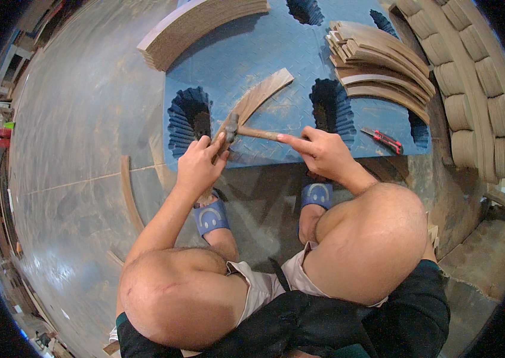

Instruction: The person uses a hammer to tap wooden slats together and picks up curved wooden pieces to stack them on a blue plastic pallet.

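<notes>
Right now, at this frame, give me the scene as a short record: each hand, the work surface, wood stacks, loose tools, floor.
Left hand: holds the near end of a curved wooden strip
Right hand: grips a hammer by its handle
Hammer head: over the strip, beside the left fingers; contact with the wood unclear
Work surface: blue plastic platform with ribbed openings
Wood stacks: curved pieces at far left and far right
Loose tool: red-and-black cutter, right side of platform
Floor: curved strip at left
</notes>
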A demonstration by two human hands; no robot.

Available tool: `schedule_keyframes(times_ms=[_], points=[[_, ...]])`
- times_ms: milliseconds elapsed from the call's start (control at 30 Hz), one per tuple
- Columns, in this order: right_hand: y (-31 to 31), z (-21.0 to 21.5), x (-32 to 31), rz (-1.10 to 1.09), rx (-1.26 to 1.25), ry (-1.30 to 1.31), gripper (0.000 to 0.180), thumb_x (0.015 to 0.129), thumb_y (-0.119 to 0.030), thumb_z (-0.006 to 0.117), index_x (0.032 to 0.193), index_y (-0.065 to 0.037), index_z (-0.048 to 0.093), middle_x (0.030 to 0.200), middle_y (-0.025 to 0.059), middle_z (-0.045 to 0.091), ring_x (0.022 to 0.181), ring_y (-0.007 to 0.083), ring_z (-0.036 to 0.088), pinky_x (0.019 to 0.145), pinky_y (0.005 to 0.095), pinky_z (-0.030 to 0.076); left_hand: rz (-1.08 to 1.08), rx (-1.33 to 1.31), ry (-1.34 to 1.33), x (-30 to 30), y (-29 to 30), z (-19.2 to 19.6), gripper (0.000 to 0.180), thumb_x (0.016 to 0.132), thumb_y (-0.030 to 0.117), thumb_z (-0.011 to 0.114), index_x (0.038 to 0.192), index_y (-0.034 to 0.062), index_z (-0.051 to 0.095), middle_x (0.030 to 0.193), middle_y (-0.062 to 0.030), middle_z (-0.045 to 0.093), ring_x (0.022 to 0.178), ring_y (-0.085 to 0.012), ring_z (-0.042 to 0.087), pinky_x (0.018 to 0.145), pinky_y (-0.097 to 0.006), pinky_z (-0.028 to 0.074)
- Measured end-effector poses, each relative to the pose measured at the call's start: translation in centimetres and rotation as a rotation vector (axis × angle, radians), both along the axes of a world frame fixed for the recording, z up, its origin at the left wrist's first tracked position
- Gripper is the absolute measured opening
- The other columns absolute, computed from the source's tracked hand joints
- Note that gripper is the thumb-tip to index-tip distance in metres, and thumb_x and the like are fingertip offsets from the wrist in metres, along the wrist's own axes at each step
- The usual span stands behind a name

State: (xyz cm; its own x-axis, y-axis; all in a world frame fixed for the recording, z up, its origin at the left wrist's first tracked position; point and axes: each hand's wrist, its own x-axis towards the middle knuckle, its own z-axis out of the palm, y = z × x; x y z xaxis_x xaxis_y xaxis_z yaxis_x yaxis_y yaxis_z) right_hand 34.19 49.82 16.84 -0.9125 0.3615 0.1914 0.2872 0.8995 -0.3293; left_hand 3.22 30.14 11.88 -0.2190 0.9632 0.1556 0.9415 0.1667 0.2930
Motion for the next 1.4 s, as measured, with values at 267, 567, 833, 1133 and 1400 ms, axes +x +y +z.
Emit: schedule_keyframes(times_ms=[267,567,833,1133,1400], points=[[-0.7,-2.2,-0.1,-0.107,0.044,-0.021,0.063,0.101,-0.01,0.072,0.157,-0.038,0.069,0.095,0.0093,0.062,0.081,0.0335,0.071,0.069,0.047,0.061,0.007,0.017,0.025,-0.2,-0.2,-0.1,0.048,0.101,0.037,0.081,0.146,0.0198,0.079,0.105,-0.0068,0.066,0.095,-0.0288,0.071,0.076,-0.044,0.062],[1.0,-1.6,3.5,-0.532,-0.124,0.126,0.058,0.105,-0.012,0.074,0.157,-0.036,0.072,0.096,0.0121,0.066,0.08,0.0385,0.072,0.072,0.0506,0.061,-0.001,0.038,-0.015,0.1,0.9,0.0,0.047,0.103,0.038,0.081,0.146,0.0197,0.08,0.102,-0.0092,0.065,0.093,-0.0308,0.073,0.074,-0.046,0.061],[0.3,-1.8,1.0,-0.214,-0.125,0.058,0.057,0.103,-0.012,0.075,0.155,-0.036,0.074,0.096,0.0123,0.066,0.08,0.038,0.072,0.07,0.0498,0.061,0.012,-0.019,-0.022,-0.1,0.2,0.5,0.047,0.103,0.038,0.081,0.147,0.0213,0.079,0.103,-0.0099,0.064,0.095,-0.0311,0.073,0.075,-0.046,0.061],[7.4,-3.5,3.7,-0.495,-0.943,0.306,0.052,0.116,-0.023,0.068,0.167,-0.02,0.064,0.084,0.0037,0.074,0.069,0.0129,0.07,0.059,0.0344,0.056,0.027,-0.059,-0.029,0.0,0.8,0.0,0.049,0.101,0.039,0.081,0.148,0.0262,0.078,0.106,-0.0106,0.064,0.098,-0.0314,0.075,0.076,-0.047,0.062],[11.3,-3.1,2.1,-0.55,-1.207,0.065,0.049,0.119,-0.037,0.067,0.166,-0.021,0.066,0.075,-0.0025,0.064,0.054,0.0063,0.052,0.049,0.0249,0.043,0.039,-0.067,-0.066,-0.1,0.8,0.8,0.049,0.101,0.04,0.082,0.149,0.0277,0.079,0.106,-0.0095,0.063,0.098,-0.0305,0.074,0.076,-0.046,0.062]])
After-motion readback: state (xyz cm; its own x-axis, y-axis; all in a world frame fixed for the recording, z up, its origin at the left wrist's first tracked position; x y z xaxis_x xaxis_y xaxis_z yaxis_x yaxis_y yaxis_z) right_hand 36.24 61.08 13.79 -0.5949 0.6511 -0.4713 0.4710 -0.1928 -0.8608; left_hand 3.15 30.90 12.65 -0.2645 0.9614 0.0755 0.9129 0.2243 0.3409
